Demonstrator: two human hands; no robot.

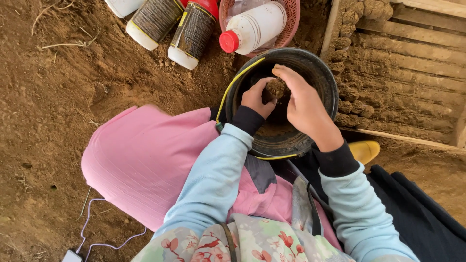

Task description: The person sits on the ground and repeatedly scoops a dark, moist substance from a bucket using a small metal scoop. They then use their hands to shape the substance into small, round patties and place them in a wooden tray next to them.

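Note:
Both my hands are over a black bucket (324, 82) with a yellow wire handle. My left hand (256, 98) and my right hand (304, 106) are cupped around a brown clump of soil (275, 89), pressing it between fingers and palms. The bucket's bottom holds loose brown soil (269, 128). My sleeves are light blue with black cuffs. My knee under pink cloth (141, 160) sits left of the bucket.
A wooden tray (412, 63) at the right holds rows of soil balls (345, 104) along its left side. A pink basket (291, 19) with a red-capped white bottle (252, 26) stands behind the bucket, two more bottles (177, 24) to its left. A white cable (97, 233) lies on the bare earth.

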